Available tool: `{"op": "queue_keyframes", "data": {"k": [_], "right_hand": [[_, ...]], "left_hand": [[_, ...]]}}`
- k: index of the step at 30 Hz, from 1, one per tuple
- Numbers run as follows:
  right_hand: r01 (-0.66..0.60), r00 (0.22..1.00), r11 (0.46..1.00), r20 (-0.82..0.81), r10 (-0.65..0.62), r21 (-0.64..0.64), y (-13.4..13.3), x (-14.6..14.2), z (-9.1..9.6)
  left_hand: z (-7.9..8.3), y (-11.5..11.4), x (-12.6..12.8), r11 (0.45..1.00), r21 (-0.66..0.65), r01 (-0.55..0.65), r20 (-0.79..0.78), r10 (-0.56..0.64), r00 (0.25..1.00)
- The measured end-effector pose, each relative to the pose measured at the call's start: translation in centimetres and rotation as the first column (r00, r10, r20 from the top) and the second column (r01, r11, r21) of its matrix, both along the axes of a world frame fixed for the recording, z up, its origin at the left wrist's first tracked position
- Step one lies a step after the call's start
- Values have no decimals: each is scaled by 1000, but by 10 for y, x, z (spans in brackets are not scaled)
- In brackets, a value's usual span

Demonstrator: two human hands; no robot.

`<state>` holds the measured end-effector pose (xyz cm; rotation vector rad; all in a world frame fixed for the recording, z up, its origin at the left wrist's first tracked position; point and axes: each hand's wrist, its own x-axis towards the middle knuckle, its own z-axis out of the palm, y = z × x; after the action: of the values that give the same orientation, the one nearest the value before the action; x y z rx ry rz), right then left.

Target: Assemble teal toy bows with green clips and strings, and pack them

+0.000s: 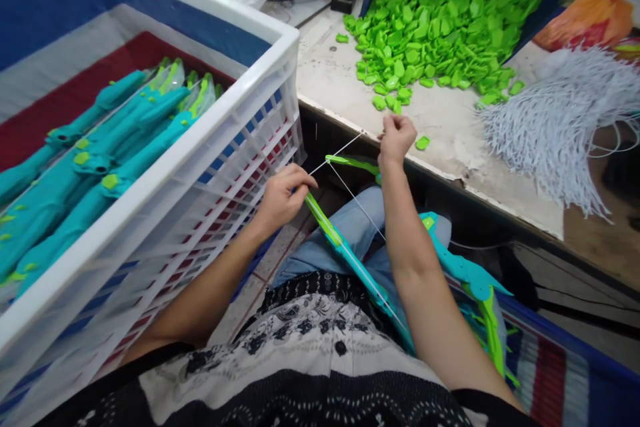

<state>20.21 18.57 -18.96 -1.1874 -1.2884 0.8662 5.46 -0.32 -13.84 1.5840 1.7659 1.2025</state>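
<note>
A teal and green plastic toy bow [361, 268] rests across the lap, one narrow end pointing up at my left hand [286, 197]. That hand is closed in a pinch on a white string [345, 145], right beside the green tip. Over the table edge, my right hand [397, 140] has its fingers pinched together at the other end of this string, which is pulled taut between both hands. A green arm [353, 161] of the bow lies between the hands; string meets its tip and runs down toward the lap. My right forearm hides part of the bow.
At left stands a white plastic crate [250, 103] with several teal toy bows [135, 123] inside. Loose green plastic pieces [430, 40] spill over the white table [330, 80]. A bundle of white strings [565, 127] hangs off its right side. More teal and green parts [470, 273] lie at lower right.
</note>
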Motion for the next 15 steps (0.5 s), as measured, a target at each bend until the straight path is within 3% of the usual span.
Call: {"op": "queue_keyframes", "data": {"k": [1, 3, 5, 7, 9, 13, 15], "right_hand": [[5, 1000, 998, 6, -5, 58, -5, 2, 9], [-136, 990, 970, 68, 124, 203, -37, -1, 28], [-371, 926, 883, 183, 330, 288, -82, -10, 43], [-480, 874, 816, 250, 416, 321, -120, -20, 45], [-504, 861, 801, 261, 437, 322, -139, -28, 38], [-500, 865, 804, 228, 446, 322, -141, -38, 25], [-488, 873, 808, 205, 443, 331, -139, -42, 28]], "left_hand": [[2, 3, 2, 999, -43, 28, 32, -26, 999], [5, 13, 2, 987, -153, 40, 212, -6, 977], [10, 25, -1, 969, -246, 31, 472, 92, 877], [18, 33, -7, 954, -300, 2, 631, 198, 750], [29, 34, -14, 942, -332, -43, 625, 254, 739], [55, 23, -17, 940, -314, -131, 377, 250, 892], [62, 18, -12, 952, -246, -181, 380, 267, 886]]}}
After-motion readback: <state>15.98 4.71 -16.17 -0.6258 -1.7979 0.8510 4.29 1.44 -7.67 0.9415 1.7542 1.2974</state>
